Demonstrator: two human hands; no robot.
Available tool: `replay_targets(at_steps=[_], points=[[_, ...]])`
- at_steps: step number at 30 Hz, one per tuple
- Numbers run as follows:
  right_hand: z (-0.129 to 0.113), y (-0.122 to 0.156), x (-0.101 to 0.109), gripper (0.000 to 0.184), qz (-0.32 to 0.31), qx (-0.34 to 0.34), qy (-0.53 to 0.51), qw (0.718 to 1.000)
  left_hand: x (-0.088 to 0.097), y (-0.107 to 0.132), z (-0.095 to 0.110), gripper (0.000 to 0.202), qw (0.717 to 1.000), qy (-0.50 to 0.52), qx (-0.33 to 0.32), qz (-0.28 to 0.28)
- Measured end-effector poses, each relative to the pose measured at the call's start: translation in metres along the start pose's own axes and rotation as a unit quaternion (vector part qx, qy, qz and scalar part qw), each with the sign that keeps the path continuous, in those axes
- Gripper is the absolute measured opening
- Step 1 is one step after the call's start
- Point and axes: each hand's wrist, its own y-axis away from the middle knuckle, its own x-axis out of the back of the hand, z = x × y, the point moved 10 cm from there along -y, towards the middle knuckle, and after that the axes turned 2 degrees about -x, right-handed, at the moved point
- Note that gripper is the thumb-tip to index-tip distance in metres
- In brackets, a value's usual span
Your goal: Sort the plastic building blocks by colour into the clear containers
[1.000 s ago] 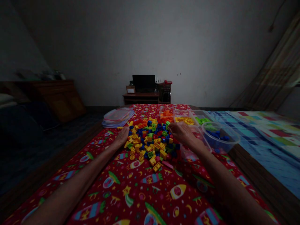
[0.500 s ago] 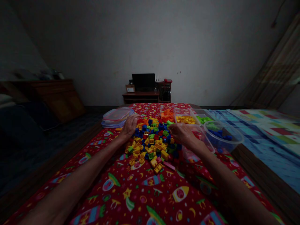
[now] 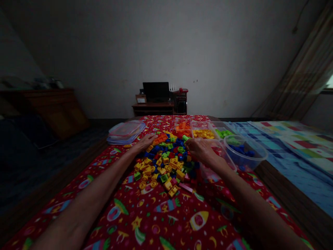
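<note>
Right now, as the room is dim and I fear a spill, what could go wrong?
The round bowl of blue bricks sits by the red cloth's edge, near the right hand; a nudge might tip it off. The left hand lies flat on the brick pile; a sweep could scatter bricks. In this dim light, the right hand may misjudge the green brick at its fingertips.

dark monitor (image 3: 156,91) on far desk (image 3: 153,108)
</note>
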Motion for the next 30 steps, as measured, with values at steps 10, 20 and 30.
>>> replay_targets(at_steps=[10,20,30], points=[[0.001,0.001,-0.008,0.015,-0.001,0.012,0.002,1.0,0.013,0.028,0.053,0.047,0.997,-0.048,-0.049,0.036],[0.0,0.002,-0.008,0.018,-0.008,-0.001,0.01,1.0,-0.015,0.056,0.104,0.046,0.986,-0.066,-0.14,-0.059],[-0.014,0.004,-0.005,0.026,0.046,0.038,0.012,0.998,0.008,0.058,0.115,0.044,0.992,-0.001,-0.13,-0.006]])
